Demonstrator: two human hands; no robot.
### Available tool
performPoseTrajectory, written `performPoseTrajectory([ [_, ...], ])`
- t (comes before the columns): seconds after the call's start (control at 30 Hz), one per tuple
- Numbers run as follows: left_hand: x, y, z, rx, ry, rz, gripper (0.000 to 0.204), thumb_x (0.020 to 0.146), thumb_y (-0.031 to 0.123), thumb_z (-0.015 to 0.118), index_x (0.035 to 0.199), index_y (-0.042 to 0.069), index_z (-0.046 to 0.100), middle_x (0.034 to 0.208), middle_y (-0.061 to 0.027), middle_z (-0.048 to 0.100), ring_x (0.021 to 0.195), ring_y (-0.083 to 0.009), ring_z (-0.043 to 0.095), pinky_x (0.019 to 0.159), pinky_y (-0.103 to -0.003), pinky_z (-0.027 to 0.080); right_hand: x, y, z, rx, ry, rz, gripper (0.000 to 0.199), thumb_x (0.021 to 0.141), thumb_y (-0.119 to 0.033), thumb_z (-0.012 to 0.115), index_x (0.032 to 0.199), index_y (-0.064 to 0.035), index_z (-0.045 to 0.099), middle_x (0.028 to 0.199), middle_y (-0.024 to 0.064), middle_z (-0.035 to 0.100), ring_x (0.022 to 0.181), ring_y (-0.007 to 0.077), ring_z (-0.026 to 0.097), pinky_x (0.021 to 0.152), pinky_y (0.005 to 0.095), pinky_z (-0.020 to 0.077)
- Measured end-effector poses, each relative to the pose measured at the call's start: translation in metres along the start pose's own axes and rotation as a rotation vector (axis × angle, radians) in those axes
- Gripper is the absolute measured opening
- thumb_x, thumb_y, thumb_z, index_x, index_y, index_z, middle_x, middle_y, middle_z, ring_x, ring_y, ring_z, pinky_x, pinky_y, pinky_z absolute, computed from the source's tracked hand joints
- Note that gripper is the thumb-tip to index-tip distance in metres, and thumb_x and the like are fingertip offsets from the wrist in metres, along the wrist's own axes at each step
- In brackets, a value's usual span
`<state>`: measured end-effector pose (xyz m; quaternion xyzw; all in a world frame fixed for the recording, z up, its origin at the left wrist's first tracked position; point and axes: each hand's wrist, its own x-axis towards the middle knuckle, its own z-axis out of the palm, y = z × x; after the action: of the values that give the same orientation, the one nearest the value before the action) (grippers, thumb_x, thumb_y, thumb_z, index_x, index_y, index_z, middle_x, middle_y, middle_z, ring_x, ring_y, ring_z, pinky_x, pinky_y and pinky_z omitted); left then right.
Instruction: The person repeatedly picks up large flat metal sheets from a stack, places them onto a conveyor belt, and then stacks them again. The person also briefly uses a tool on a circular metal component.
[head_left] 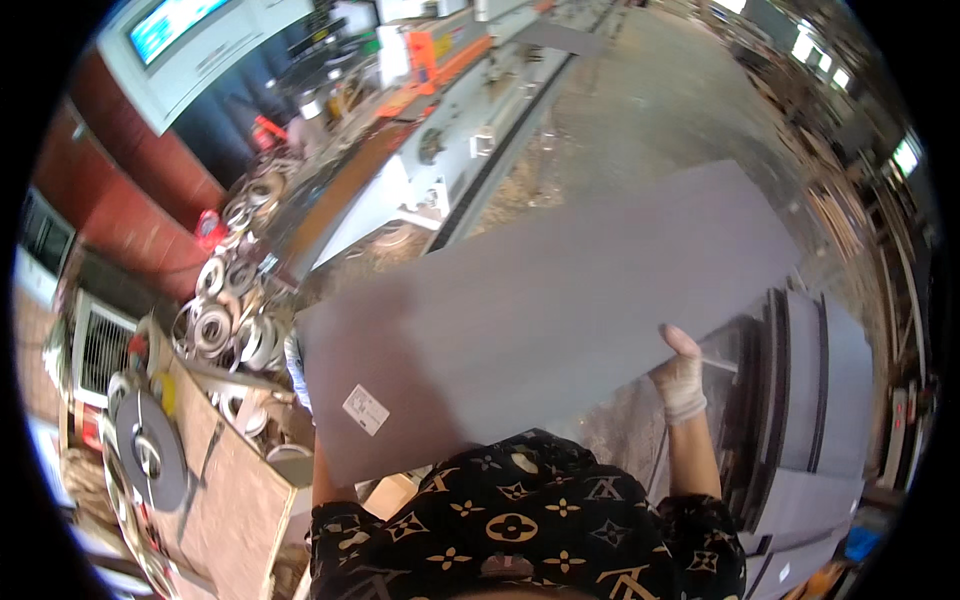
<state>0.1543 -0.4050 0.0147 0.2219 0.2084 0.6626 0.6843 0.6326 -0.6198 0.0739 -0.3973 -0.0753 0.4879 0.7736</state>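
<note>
A large, flat grey-brown panel [560,300] is held up in front of me, slanting from lower left to upper right. A white label [366,410] is stuck near its lower left corner. My right hand [680,372], in a pale glove, grips the near edge with the thumb on top and the fingers hidden underneath. On the left side, my forearm passes beneath the panel; a bit of blue-and-white glove on my left hand [294,365] shows at the left edge, the rest being covered.
Stacked grey panels [800,390] stand close by on the right. A long machine with an orange part [432,60] runs away ahead. Rolls of edging tape [212,328] lie heaped at left, near a wooden board [235,490] carrying a large grey coil [150,450].
</note>
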Motion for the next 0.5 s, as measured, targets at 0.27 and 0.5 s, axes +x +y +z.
performPoseTrajectory([
  [0.27,-0.076,0.137,-0.071,0.677,0.289,0.278,0.044,0.095,0.023,0.048,0.135,0.006,0.040,0.121,-0.0118,0.055,0.106,-0.0238,0.055,0.090,-0.038,0.048,0.067,0.098,0.174,-0.037,-0.326,0.243,0.033,0.073,-0.014,0.068,0.102,-0.0010,0.060,0.103,0.0079,0.062,0.096,0.0225,0.059,0.087,0.0385,0.0467],
  [0.5,-0.058,0.164,-0.053,0.522,0.587,0.049,0.078,0.082,0.064,0.051,0.133,0.005,0.044,0.133,-0.0101,0.048,0.119,-0.0270,0.045,0.102,-0.039,0.037,0.133,0.157,0.225,-0.254,-0.477,0.138,0.046,0.083,-0.030,0.056,0.115,0.0017,0.052,0.116,0.0085,0.054,0.105,0.0194,0.051,0.092,0.0365,0.0425],
])
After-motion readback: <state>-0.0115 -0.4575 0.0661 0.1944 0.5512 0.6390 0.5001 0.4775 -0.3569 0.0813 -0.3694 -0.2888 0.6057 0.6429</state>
